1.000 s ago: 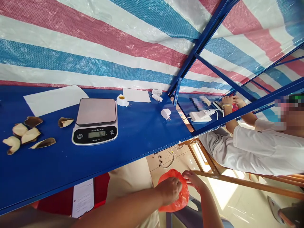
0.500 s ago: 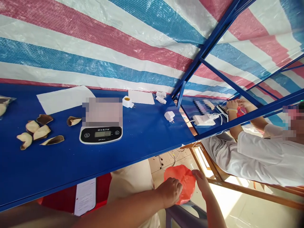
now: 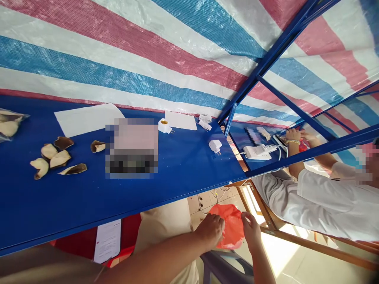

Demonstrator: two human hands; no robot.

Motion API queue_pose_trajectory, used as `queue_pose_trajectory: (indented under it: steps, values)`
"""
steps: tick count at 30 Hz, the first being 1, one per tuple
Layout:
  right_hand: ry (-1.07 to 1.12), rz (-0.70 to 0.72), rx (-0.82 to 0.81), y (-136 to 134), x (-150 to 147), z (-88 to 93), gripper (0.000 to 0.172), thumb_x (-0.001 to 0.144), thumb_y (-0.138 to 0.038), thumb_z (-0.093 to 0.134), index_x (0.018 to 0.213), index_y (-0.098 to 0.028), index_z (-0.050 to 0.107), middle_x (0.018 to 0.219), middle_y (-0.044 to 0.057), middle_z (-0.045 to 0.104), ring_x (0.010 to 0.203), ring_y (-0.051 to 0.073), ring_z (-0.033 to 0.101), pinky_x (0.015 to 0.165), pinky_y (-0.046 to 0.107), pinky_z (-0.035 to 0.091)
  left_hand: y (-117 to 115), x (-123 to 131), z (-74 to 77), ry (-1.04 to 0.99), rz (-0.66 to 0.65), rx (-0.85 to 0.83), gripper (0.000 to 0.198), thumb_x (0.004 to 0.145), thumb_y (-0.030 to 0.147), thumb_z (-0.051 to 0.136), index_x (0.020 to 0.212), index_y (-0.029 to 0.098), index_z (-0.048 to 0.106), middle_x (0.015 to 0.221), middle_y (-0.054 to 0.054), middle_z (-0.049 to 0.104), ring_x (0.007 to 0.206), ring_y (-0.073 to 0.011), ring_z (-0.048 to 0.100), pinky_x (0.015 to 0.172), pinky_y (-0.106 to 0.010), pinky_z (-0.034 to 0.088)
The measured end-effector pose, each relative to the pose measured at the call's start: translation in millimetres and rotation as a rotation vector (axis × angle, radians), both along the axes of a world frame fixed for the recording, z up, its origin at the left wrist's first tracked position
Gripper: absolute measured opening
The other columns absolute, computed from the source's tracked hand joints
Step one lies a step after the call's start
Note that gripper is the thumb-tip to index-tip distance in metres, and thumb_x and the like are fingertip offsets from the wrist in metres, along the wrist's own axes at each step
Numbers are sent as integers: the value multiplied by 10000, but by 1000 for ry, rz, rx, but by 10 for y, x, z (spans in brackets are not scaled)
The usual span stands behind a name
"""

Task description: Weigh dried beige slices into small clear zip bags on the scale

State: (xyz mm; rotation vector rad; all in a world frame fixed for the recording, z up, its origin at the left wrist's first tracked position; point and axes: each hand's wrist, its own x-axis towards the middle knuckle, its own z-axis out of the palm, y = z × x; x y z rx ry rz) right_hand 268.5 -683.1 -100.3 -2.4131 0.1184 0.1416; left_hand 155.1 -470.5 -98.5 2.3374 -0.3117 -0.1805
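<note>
A thin red plastic bag (image 3: 232, 227) hangs below the front edge of the blue table, stretched between my two hands. My left hand (image 3: 211, 230) is closed on the bag's left side, its fingers curled in. At the other side, my right hand (image 3: 251, 227) pinches the edge between thumb and fingers. On the table lie several curled pieces (image 3: 60, 158), pale inside with dark brown skin. Right of them is a flat digital scale (image 3: 133, 136), its surface blurred out in the picture.
A clear bag with pale pieces (image 3: 8, 128) lies at the far left. White paper (image 3: 89, 118), a white plug adapter (image 3: 215, 146) and a power strip (image 3: 257, 152) are on the tables. Blue frame bars (image 3: 266, 59) rise at right, where a seated person (image 3: 322, 197) works. A phone (image 3: 108, 240) lies below the table.
The view has shifted slightly, so the table things appear further right. My left hand has moved a little up the bag, and my hands still hold it.
</note>
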Motion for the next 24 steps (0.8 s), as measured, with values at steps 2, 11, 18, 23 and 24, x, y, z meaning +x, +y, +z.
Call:
queue_pose_trajectory:
  steps: [2, 11, 18, 23, 24]
  values:
    - [-13, -15, -11, -13, -7, 16, 528, 696, -689, 600, 910, -218, 705, 1038, 150, 782, 965, 350, 722, 815, 426, 555, 81, 44, 9, 22, 65, -40, 145, 917, 171, 538, 1052, 161, 588, 1031, -103, 679, 1020, -252, 623, 933, -381, 452]
    - [-50, -21, -10, -4, -36, 161, 524, 719, -712, 571, 881, -224, 675, 934, 140, 771, 921, 352, 721, 797, 424, 551, 302, 128, 52, 31, 170, -185, 182, 854, 87, 487, 989, 197, 541, 1011, -61, 641, 981, -204, 581, 943, -334, 418]
    - [-64, -4, -17, 184, -125, 247, 496, 717, -701, 534, 850, -234, 633, 897, 137, 752, 872, 338, 712, 758, 415, 539, 333, 163, 120, 14, 156, -250, 115, 848, 111, 534, 921, 199, 526, 972, -57, 632, 959, -208, 576, 952, -357, 424]
    - [-60, 4, -15, 309, -156, 274, 484, 738, -697, 513, 841, -235, 618, 851, 115, 727, 818, 305, 684, 720, 397, 529, 428, 222, 220, 11, 200, -298, 165, 837, 83, 521, 943, 210, 515, 951, -33, 623, 937, -190, 576, 929, -340, 442]
    - [-60, 6, -13, 337, -162, 277, 477, 741, -691, 512, 841, -236, 616, 855, 109, 725, 823, 300, 680, 724, 392, 527, 454, 231, 241, 11, 206, -308, 168, 838, 82, 520, 944, 212, 513, 943, -31, 622, 926, -188, 578, 905, -330, 448]
